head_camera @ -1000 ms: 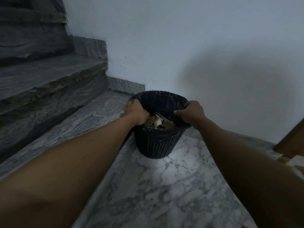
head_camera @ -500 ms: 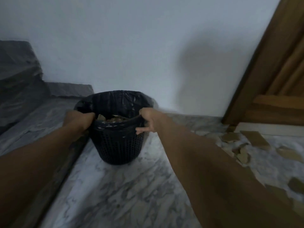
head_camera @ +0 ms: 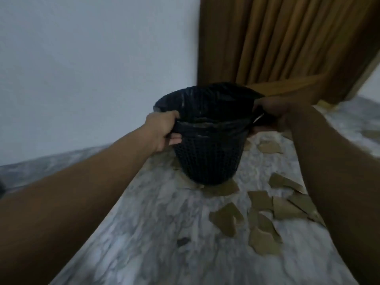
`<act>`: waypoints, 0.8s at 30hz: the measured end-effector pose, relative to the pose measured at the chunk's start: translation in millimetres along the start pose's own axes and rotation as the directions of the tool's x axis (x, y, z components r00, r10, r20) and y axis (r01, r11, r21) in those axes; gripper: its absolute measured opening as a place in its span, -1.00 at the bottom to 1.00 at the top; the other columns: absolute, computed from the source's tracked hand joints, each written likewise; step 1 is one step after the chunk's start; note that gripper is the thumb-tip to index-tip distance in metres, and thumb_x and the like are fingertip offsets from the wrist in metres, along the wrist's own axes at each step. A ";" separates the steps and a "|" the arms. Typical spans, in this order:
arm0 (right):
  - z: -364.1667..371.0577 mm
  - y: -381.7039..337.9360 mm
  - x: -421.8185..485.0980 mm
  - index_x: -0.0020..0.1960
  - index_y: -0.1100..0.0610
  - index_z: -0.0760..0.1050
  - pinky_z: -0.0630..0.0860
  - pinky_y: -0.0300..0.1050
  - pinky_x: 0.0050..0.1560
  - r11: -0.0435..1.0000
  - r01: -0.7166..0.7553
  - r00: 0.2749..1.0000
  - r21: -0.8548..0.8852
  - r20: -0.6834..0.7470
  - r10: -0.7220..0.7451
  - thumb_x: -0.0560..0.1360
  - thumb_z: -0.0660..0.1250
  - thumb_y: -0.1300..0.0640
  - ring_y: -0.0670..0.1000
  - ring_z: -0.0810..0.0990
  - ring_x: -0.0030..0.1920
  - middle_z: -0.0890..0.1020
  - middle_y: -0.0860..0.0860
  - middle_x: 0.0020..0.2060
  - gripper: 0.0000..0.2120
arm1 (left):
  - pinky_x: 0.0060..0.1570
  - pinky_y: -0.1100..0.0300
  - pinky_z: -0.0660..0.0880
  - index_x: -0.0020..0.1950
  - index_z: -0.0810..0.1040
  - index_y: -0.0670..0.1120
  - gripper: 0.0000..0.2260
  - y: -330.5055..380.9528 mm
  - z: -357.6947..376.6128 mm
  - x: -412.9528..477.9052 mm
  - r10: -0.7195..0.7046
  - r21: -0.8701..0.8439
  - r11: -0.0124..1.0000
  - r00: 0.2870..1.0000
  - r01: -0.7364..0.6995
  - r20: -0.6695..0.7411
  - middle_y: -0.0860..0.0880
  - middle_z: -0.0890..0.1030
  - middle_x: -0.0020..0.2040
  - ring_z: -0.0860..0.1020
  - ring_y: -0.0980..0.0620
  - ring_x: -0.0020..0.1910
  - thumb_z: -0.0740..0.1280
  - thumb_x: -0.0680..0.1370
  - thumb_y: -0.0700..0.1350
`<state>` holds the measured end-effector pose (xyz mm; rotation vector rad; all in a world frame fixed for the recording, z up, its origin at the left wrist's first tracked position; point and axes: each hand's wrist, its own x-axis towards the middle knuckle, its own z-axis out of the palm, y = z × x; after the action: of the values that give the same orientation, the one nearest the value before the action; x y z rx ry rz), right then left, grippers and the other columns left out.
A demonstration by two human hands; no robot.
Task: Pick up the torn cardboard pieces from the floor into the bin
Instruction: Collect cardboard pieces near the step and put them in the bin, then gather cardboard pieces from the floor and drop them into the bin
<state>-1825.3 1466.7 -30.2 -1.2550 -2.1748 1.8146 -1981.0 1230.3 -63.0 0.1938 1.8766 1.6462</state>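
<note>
Marble floor (head_camera: 144,233) | left hand (head_camera: 162,130) fingers (head_camera: 175,139) curled round bin (head_camera: 207,157) rim | right hand (head_camera: 275,108) grips opposite rim | cardboard pieces (head_camera: 226,221) scattered nearby

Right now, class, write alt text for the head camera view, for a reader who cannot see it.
A person's left hand and right hand grip opposite sides of the rim of a black mesh plastic bin lined with a black bag. Torn brown cardboard pieces lie scattered on the grey-veined marble floor around its base, mostly to the right.

bin (head_camera: 207,157) carried rt, now amid cardboard pieces (head_camera: 226,219)
</note>
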 end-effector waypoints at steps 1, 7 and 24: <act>-25.7 8.8 -0.2 0.07 0.21 0.54 0.64 -0.08 -0.31 1.000 -0.001 0.999 0.020 -0.048 0.002 0.68 0.15 0.14 0.21 0.71 -0.12 0.65 0.22 0.04 -0.77 | -0.37 0.07 0.62 -0.08 0.48 -0.16 -0.94 4.6 29.2 2.4 0.000 0.041 0.999 1.000 0.000 0.013 -0.16 0.58 -0.18 0.55 -0.04 -0.39 0.31 0.58 -0.19; -148.4 56.8 -8.3 0.32 0.27 0.42 0.63 -0.07 -0.31 0.956 0.014 0.973 0.292 -0.225 0.054 0.69 0.14 0.20 0.24 0.67 0.02 0.61 0.26 0.13 -0.74 | -0.20 -0.08 0.66 -0.16 0.51 -0.22 -0.84 46.4 160.4 17.7 0.010 0.265 0.964 0.999 -0.023 0.052 -0.21 0.59 -0.20 0.62 -0.13 -0.31 0.48 0.50 -0.23; -111.6 122.2 166.7 0.38 0.17 0.39 0.57 0.05 -0.01 0.606 0.228 0.903 0.762 -0.399 0.162 0.67 0.07 0.36 0.12 0.58 0.03 0.54 0.16 0.24 -0.67 | 0.25 -0.02 0.52 0.59 0.17 0.04 -0.33 15.5 239.5 206.5 -0.076 0.300 0.952 0.907 -0.057 0.414 -0.10 0.24 0.54 0.39 -0.15 0.38 0.35 0.57 -0.30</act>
<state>-1814.4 1653.8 -171.8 -1.1778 -0.9075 1.8799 -2020.3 1537.7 -127.4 0.6194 1.7706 1.1750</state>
